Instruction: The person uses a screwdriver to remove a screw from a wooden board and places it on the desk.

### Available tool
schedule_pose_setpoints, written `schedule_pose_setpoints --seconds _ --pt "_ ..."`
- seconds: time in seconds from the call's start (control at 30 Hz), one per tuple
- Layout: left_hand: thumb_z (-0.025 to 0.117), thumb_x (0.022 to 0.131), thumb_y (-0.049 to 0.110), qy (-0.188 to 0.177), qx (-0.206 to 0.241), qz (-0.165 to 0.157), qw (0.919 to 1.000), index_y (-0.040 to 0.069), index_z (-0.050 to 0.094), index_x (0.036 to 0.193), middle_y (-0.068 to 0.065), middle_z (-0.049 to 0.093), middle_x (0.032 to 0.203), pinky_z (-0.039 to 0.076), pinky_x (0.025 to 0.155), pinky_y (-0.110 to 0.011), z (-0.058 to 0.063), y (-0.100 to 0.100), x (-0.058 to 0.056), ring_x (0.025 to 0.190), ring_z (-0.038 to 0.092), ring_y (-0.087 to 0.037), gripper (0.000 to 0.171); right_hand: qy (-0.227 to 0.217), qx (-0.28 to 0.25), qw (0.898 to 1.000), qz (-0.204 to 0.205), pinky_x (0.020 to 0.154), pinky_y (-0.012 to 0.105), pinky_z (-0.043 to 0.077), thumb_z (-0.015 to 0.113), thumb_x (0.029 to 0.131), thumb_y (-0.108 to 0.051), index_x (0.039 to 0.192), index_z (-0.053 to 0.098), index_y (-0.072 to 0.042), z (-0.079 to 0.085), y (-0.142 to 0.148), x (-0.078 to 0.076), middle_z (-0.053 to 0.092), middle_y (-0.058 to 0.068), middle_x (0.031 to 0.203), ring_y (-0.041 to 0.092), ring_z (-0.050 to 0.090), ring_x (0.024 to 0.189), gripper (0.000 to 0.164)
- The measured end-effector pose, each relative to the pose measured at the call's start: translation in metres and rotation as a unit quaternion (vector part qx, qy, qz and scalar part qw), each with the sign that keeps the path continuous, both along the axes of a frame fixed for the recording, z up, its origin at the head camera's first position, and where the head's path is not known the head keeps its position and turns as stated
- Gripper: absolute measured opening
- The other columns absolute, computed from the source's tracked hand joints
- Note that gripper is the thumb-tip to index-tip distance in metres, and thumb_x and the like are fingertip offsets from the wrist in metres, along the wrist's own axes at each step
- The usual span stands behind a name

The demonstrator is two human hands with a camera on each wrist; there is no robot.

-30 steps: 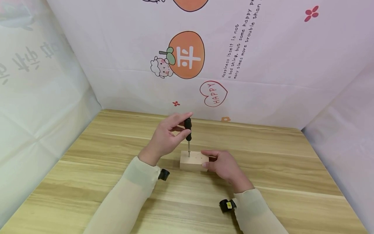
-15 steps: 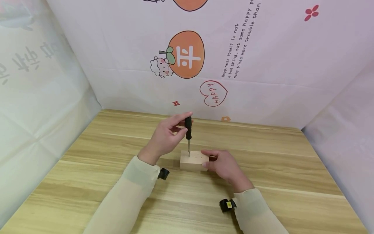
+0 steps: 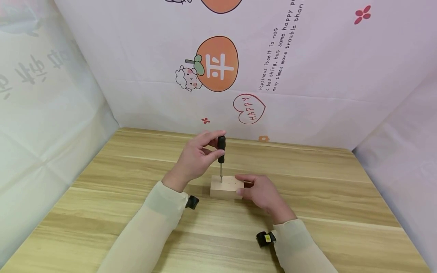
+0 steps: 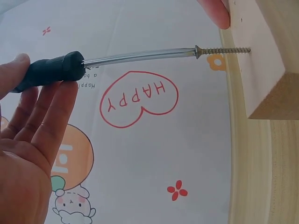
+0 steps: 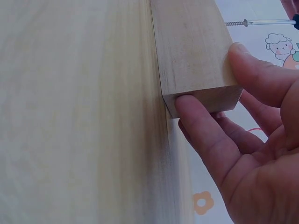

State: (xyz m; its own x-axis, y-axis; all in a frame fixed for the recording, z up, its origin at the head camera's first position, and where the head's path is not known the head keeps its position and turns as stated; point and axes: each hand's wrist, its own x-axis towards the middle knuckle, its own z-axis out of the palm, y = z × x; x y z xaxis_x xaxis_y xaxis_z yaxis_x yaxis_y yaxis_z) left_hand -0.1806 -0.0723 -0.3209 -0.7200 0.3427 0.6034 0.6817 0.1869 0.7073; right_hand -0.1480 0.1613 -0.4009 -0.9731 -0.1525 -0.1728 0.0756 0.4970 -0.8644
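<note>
My left hand (image 3: 192, 159) pinches the black handle of a screwdriver (image 4: 53, 69) between thumb and fingers, with the index finger reaching over its end in the head view. The shaft stands upright, its tip in the head of a screw (image 4: 224, 50). That screw is partly sunk in the top of a light wooden block (image 3: 223, 193), near its left end, with much of the thread showing. Around the block's right end, my right hand (image 3: 265, 194) grips it with thumb and fingers. A few small dark holes (image 3: 232, 184) mark the top between the screw and the right hand.
The block lies on a wood-grain table (image 3: 119, 204). Behind it hangs a printed white cloth (image 3: 307, 110), close beyond the table's far edge. More cloth closes off both sides. A black wrist camera (image 3: 192, 202) sits at the left cuff, another camera (image 3: 265, 239) at the right.
The left thumb has drawn back from the handle and then moved forward onto it again. The screwdriver's handle has shifted slightly right. The block and right hand stay in place.
</note>
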Motion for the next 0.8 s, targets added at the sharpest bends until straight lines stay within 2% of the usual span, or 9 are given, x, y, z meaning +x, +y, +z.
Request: schedule_pose_setpoints --seconds 0.47,0.8 --pt "0.074 0.089 0.003 -0.003 0.019 0.017 0.9997 0.009 0.063 0.135 -0.003 0.062 0.104 0.059 0.072 -0.030 -0.0006 -0.0013 -0.0008 0.095 0.064 -0.016 0.047 0.003 0.011 1.000 0.003 0.075 0.031 0.056 0.081 0.085 -0.016 0.125 0.072 -0.022 0.0007 0.0002 -0.0005 0.064 0.003 0.125 0.019 0.061 0.103 0.041" --pt "0.074 0.090 0.004 -0.006 0.028 0.021 0.9994 0.008 0.063 0.135 -0.004 0.061 0.104 0.058 0.071 -0.031 -0.0004 -0.0008 -0.0013 0.094 0.063 -0.017 0.046 -0.002 -0.003 1.000 0.001 0.074 0.031 0.057 0.081 0.085 -0.014 0.125 0.072 -0.021 0.0009 0.0002 -0.0001 0.063 0.004 0.125 0.018 0.062 0.102 0.042"
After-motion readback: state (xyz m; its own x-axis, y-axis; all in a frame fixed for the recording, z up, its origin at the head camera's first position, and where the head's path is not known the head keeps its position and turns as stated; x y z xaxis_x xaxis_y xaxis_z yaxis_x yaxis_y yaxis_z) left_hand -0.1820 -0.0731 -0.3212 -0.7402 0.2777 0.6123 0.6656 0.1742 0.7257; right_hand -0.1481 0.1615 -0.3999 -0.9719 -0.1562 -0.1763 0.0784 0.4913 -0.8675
